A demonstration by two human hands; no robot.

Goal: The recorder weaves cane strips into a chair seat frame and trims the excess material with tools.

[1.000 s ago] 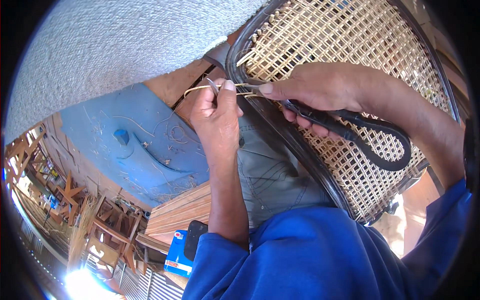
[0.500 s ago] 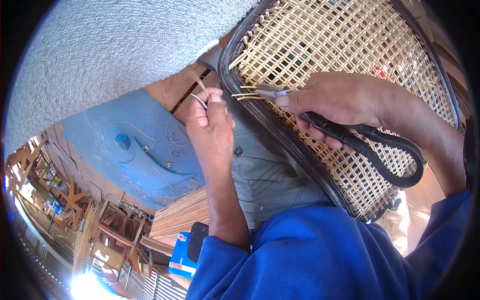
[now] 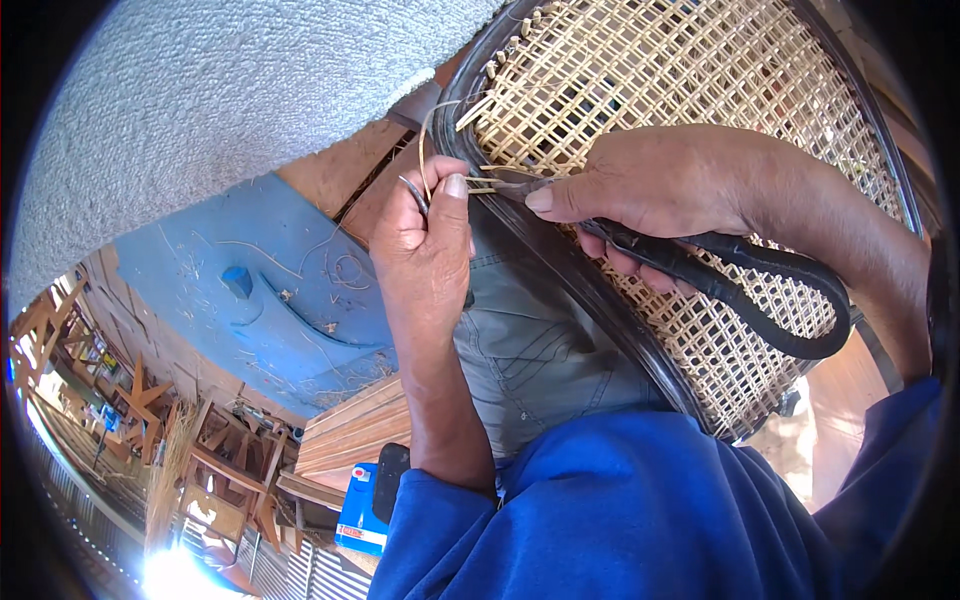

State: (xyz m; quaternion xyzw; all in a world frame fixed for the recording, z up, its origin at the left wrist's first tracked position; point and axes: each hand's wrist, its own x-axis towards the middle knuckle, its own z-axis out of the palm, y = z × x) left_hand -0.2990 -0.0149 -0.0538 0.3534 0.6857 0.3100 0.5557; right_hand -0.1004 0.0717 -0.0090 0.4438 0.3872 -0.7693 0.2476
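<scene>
A woven cane panel (image 3: 690,75) in a dark wooden frame (image 3: 640,345) lies slanted across my lap. Loose strand ends stick out over its left edge. My left hand (image 3: 428,235) is closed at those ends, pinching a thin cane strand (image 3: 422,140) that arcs up toward the frame. A curved, pointed metal tool (image 3: 412,190) is also tucked between its fingers. My right hand (image 3: 665,185) grips shears (image 3: 735,285) with black-wrapped, looped handles. Their blades lie at the strand ends beside my left fingertips; whether the blades are closed is hard to see.
A pale grey textured cloth surface (image 3: 230,110) fills the upper left. Below it lies a blue plastic surface (image 3: 230,320) strewn with cane scraps. Stacked wooden boards (image 3: 355,430) and a blue box (image 3: 362,515) sit by my left elbow. Wooden chair parts (image 3: 225,470) stand at lower left.
My left hand has moved slightly right, up to the strand ends. The shears have shifted a little left, closer to it. The cane strand now arcs upward from my left fingers.
</scene>
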